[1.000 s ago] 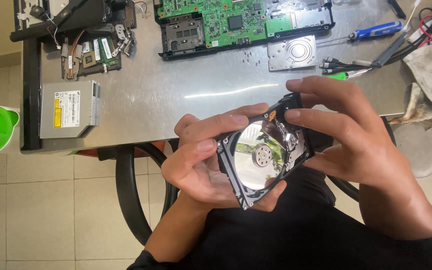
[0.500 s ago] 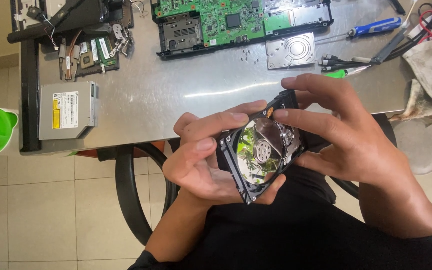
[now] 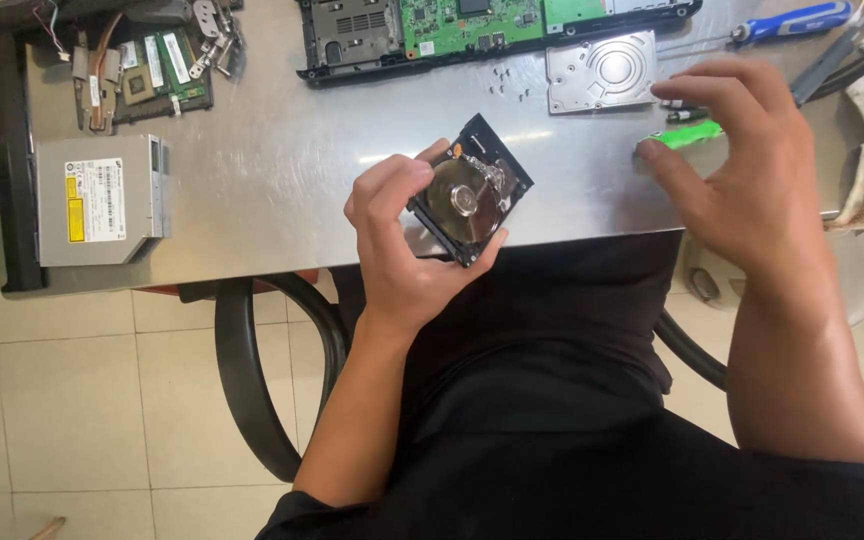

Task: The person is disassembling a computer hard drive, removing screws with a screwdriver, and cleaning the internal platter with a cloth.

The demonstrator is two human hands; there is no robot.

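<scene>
Black-framed open hard drive (image 3: 470,190) sits gripped in our left hand (image 3: 402,235) over the near edge of the metal surface (image 3: 282,160); its long axis tilts from lower left to upper right. Our right hand (image 3: 742,170) is spread, holding nothing, near the green-handled tool (image 3: 687,135). We judge a one-handed slip could smudge the bare platter.

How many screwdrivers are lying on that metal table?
2. A blue-handled screwdriver lies at the top right; a green-handled screwdriver lies under the right hand. More tools at the right edge may be hidden.
</scene>
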